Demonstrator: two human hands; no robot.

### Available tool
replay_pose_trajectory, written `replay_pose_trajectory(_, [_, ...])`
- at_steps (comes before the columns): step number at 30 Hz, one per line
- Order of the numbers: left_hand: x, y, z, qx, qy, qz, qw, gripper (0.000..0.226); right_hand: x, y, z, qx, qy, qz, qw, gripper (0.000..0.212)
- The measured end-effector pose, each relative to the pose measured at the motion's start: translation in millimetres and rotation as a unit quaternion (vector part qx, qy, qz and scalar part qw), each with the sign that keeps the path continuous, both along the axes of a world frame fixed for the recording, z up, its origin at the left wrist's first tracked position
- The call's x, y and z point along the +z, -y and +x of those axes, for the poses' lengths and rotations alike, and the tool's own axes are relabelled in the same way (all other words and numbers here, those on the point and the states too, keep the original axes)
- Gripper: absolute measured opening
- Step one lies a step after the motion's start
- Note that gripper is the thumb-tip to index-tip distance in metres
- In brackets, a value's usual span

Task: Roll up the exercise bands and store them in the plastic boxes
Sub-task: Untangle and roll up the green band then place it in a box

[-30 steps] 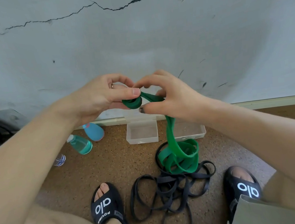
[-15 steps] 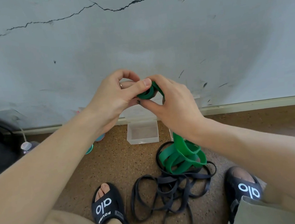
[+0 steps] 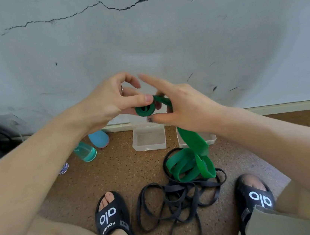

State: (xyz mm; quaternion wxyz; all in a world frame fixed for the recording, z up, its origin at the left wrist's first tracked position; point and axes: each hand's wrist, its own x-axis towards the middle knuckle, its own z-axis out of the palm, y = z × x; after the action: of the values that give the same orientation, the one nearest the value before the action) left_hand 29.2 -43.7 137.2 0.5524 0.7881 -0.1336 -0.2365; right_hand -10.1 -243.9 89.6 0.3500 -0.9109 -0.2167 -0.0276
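A green exercise band (image 3: 190, 163) lies in loops on the cork floor, and one end rises to a small tight roll (image 3: 145, 109) held in the air. My left hand (image 3: 113, 101) pinches that roll between thumb and fingers. My right hand (image 3: 183, 104) is against the roll's right side, its thumb under the roll, its forefinger stretched out straight and the band running across its palm. Several thin black bands (image 3: 177, 198) lie tangled between my feet. Two clear plastic boxes stand open by the wall, one (image 3: 149, 138) in the middle and one (image 3: 211, 139) partly behind the green band.
A teal spray bottle (image 3: 85, 151) and a blue object (image 3: 99, 138) lie on the floor at the left near the skirting. My feet in black slides (image 3: 111, 216) (image 3: 254, 197) flank the bands. A cracked grey wall (image 3: 141, 41) closes the back.
The roll has grown slightly and moved lower. My right hand has opened out, its forefinger now extended, while my left hand keeps its pinch. The bottles at the left are uncovered again.
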Motion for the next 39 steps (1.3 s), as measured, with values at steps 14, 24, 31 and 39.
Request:
replay_pose_trajectory(14, [5.0,0.5,-4.2,0.095,0.092,-0.093,0.987,0.033,3.5,-0.8,-10.3,-0.054,-0.100,0.185,0.976,0.063])
replay_pose_trajectory(24, [-5.1,18.9,-11.2,0.082,-0.028,-0.108,0.990,0.024,-18.9,-18.8,-10.7,-0.156,0.089,0.159,0.971,0.035])
replay_pose_trajectory(31, [6.0,-2.7,-2.1,-0.027,-0.018,-0.013,0.999,0.046,-2.7,-5.9,-7.0,-0.005,-0.072,0.145,0.987,0.055])
replay_pose_trajectory(39, [11.6,1.8,-2.1,-0.004,0.113,0.001,0.994,0.044,28.3,22.9,0.7,-0.021,-0.100,0.151,0.983,0.062])
